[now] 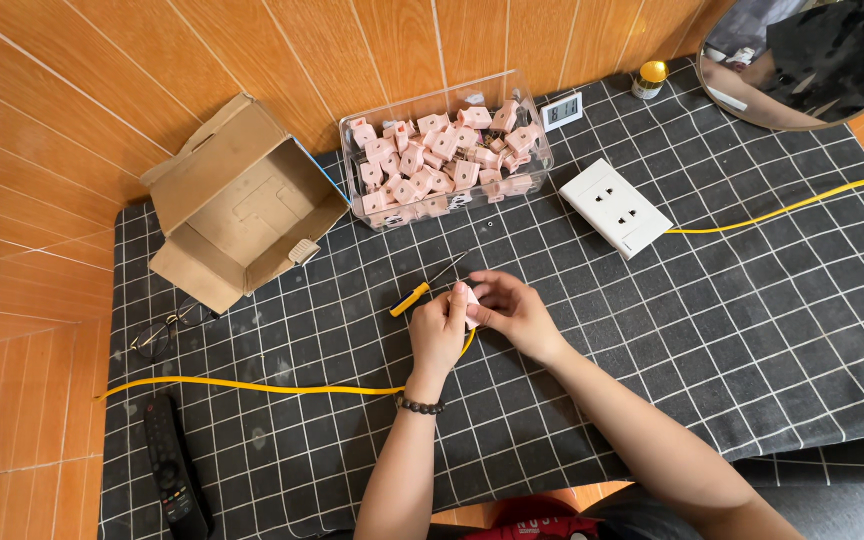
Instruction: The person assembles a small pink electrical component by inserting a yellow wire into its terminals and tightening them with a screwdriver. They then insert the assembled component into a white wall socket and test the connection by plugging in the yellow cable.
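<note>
My left hand (439, 335) and my right hand (512, 310) meet at the middle of the table, both closed on a small pink and white plug (471, 305). A yellow cable (252, 386) runs from under my hands to the left edge. A screwdriver (420, 291) with a yellow and blue handle lies just beyond my left hand, not touched. Behind it stands a clear plastic box (449, 150) filled with several pink plugs.
An open cardboard box (237, 205) sits at the back left. A white socket strip (616, 208) with a second yellow cable (782, 210) lies at the right. Glasses (162, 330) and a black remote (174, 470) lie at the left. A small digital display (561, 110), a small jar (649, 79) and a round mirror (802, 60) stand at the back.
</note>
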